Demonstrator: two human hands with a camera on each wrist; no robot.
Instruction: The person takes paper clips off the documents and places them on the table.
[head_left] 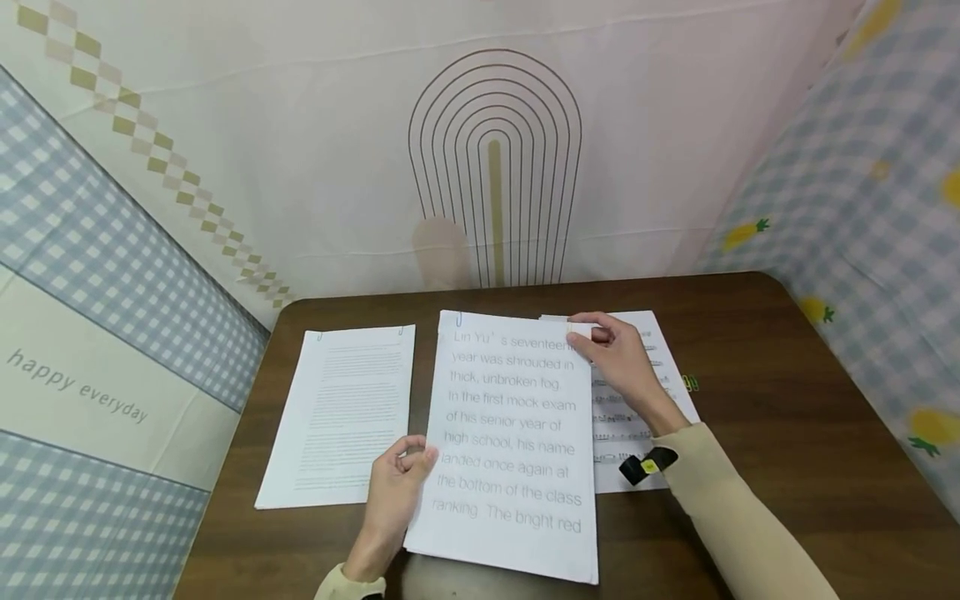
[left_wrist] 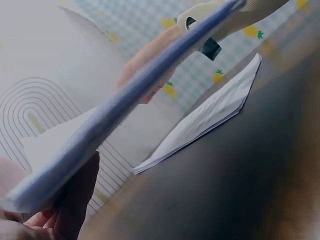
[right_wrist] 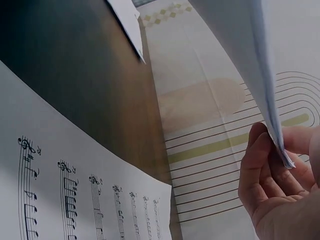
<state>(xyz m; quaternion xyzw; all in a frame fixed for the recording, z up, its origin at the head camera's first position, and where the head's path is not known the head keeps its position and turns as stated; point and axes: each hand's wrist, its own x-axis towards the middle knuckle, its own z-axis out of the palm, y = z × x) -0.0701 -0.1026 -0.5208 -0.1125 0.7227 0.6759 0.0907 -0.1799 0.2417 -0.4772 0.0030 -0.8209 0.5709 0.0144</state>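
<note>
My left hand point(head_left: 393, 493) and right hand point(head_left: 622, 360) are pinching the large-print stack point(head_left: 510, 450) above the table point(head_left: 772, 375), where it is partly hiding the sheet music point(head_left: 626, 442), the small-print stack point(head_left: 348, 417) lying leftward.

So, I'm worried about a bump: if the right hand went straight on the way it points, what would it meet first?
The large-print stack, whose upper right corner the right hand pinches. Past that, probably the arch-patterned backdrop, though depth is unclear.

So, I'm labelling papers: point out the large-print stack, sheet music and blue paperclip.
Large-print stack point(head_left: 512, 443), head view: top page's middle.
Sheet music point(right_wrist: 80, 187), right wrist view: printed side.
Blue paperclip point(head_left: 459, 319), head view: middle.
</note>
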